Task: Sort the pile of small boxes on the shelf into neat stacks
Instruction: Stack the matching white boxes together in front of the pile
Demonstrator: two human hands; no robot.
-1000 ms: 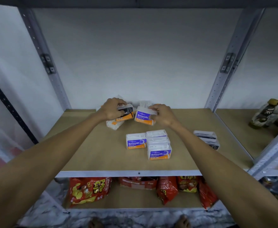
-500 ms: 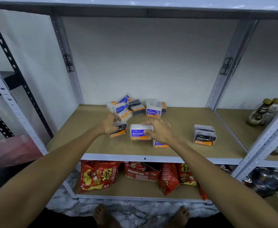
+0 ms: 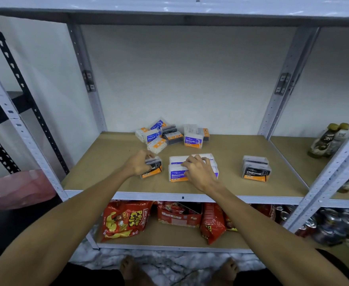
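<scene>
A loose pile of small boxes (image 3: 159, 135) lies at the back of the wooden shelf (image 3: 111, 162), with an upright blue Smooth box (image 3: 192, 140) beside it. My left hand (image 3: 138, 165) grips a black Charcoal box (image 3: 154, 169) resting on the shelf near the front. My right hand (image 3: 198, 172) lies on top of the group of white and blue Smooth boxes (image 3: 176, 174) at front centre, fingers curled over a box there. A stack of two Charcoal boxes (image 3: 255, 170) stands to the right.
Grey metal uprights (image 3: 280, 96) frame the bay, with a shelf board close overhead. Two bottles (image 3: 332, 139) stand in the right bay. Snack bags (image 3: 124, 219) and cans (image 3: 332, 226) fill the lower shelf. My bare feet (image 3: 130, 267) are on the marble floor.
Both hands came forward from the back pile, each carrying a box. The right-hand Smooth box now sits with the front group; the left-hand Charcoal box rests on the shelf.
</scene>
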